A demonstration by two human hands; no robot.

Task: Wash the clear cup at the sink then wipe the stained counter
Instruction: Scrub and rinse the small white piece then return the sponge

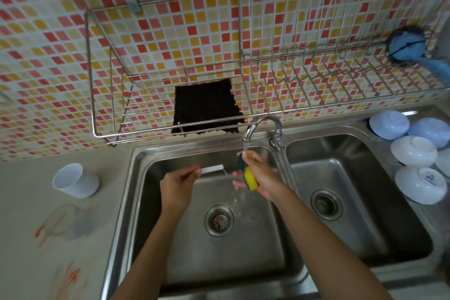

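Observation:
The clear cup lies on its side on the grey counter left of the sink, blurred, among orange stains. More orange stains mark the counter nearer me. My right hand grips a yellow and green sponge under water running from the faucet. My left hand hovers over the left sink basin with fingers stretched toward the back wall, holding nothing I can make out. A pale strip shows just beyond its fingertips.
A white cup stands on the counter behind the clear cup. Several white bowls are stacked upside down right of the right basin. A wire rack over the sink holds a black cloth and a blue brush.

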